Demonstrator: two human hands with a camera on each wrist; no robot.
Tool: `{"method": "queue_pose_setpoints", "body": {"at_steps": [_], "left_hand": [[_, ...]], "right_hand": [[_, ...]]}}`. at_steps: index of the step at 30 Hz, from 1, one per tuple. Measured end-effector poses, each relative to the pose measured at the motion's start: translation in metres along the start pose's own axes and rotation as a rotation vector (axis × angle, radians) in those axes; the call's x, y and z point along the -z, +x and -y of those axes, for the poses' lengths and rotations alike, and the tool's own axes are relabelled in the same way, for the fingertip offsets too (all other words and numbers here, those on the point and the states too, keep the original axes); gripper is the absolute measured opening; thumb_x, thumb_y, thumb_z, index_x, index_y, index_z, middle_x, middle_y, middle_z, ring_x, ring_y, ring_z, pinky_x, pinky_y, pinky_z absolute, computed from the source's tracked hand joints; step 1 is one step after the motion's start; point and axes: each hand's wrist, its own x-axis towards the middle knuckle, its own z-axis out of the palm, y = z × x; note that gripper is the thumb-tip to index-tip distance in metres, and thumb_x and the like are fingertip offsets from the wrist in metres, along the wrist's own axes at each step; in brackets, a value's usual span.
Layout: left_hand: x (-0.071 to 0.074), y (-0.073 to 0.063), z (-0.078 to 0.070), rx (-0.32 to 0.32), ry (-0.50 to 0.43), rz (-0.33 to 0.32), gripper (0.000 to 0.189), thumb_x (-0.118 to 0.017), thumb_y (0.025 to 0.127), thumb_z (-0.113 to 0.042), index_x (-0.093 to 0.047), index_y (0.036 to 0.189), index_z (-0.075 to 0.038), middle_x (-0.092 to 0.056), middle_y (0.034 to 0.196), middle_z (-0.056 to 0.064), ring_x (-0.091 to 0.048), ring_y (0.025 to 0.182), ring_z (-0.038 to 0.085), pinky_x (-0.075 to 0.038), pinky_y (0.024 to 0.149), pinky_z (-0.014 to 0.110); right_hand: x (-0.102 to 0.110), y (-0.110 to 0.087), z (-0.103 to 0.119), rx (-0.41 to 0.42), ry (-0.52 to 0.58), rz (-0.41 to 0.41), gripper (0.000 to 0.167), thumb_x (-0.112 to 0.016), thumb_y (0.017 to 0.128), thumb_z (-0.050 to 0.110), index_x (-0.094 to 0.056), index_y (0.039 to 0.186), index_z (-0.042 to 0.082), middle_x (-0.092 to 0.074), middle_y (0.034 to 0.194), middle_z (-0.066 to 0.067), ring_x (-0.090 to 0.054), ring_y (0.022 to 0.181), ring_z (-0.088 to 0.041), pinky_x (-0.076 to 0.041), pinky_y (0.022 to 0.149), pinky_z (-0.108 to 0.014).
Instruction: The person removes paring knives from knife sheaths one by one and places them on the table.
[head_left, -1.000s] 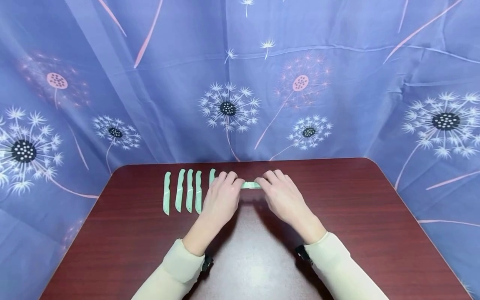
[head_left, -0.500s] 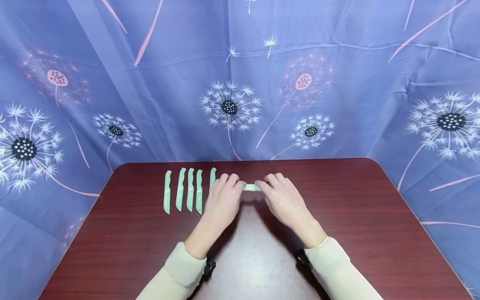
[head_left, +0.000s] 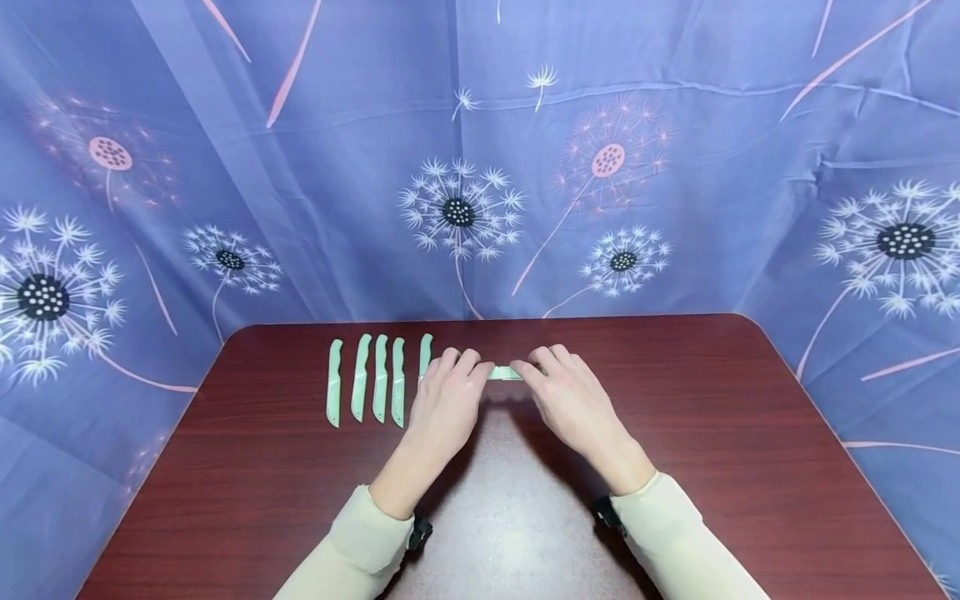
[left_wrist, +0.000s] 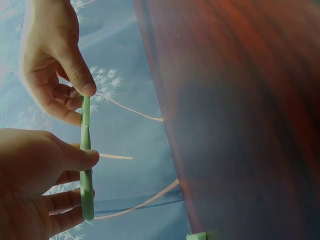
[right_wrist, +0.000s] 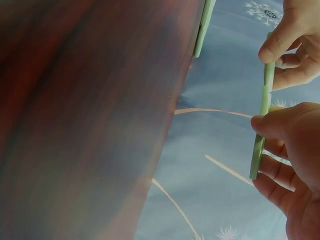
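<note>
A pale green knife, its blade end covered in matching green, is held level above the table between both hands. My left hand pinches its rounded handle end with the thumb in front and fingers behind. At the other end, my right hand grips the covered blade the same way. The left wrist view shows the knife edge-on, thumbs pressed to one side. In the right wrist view, a short stretch of the knife shows bare between the two hands.
Several similar green knives lie side by side on the table's left, handles toward the back. Another knife lies partly hidden behind my left hand. The dark red wooden table meets a blue dandelion-patterned cloth at its back edge.
Both hands keep their hold on the knife. They have shifted only slightly in view, along with the camera; the knives on the table stay put.
</note>
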Motion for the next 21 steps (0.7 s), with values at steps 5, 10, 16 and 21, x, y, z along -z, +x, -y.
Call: {"method": "queue_pose_setpoints", "body": {"at_steps": [5,10,16,21], "left_hand": [[0.0011,-0.0001,-0.0001,-0.002,0.005,0.005,0.028,-0.082,0.089,0.0,-0.079,0.115,-0.009,-0.066,0.105,0.004,-0.058,0.092,0.026,-0.053,0.076,0.037],[0.001,-0.0004,0.0002,-0.004,0.003,-0.002,0.027,-0.083,0.089,0.0,-0.08,0.114,-0.009,-0.066,0.104,0.004,-0.058,0.091,0.026,-0.053,0.075,0.036],[0.0014,-0.0002,0.0,-0.005,0.002,0.002,0.026,-0.083,0.089,-0.002,-0.08,0.114,-0.009,-0.065,0.103,0.003,-0.057,0.09,0.026,-0.052,0.074,0.035],[0.0026,-0.0004,-0.0007,-0.002,0.006,0.013,0.027,-0.083,0.089,-0.001,-0.08,0.115,-0.01,-0.065,0.104,0.003,-0.058,0.092,0.026,-0.052,0.073,0.034]], "right_hand": [[0.0011,0.0008,0.0008,0.007,0.008,-0.003,0.032,-0.074,0.092,-0.001,-0.072,0.122,0.009,-0.063,0.104,-0.007,-0.058,0.094,-0.031,-0.052,0.075,-0.04],[0.0015,0.0007,0.0009,0.01,0.011,-0.001,0.032,-0.074,0.092,-0.001,-0.072,0.122,0.009,-0.063,0.105,-0.007,-0.058,0.094,-0.031,-0.053,0.075,-0.04],[0.0014,0.0005,-0.0002,0.009,0.015,0.004,0.033,-0.073,0.092,-0.002,-0.072,0.123,0.009,-0.063,0.105,-0.008,-0.058,0.095,-0.032,-0.053,0.077,-0.041],[0.0014,0.0004,-0.0012,0.005,0.023,0.005,0.035,-0.074,0.09,-0.004,-0.072,0.123,0.009,-0.063,0.105,-0.007,-0.058,0.096,-0.031,-0.053,0.078,-0.041]]}}
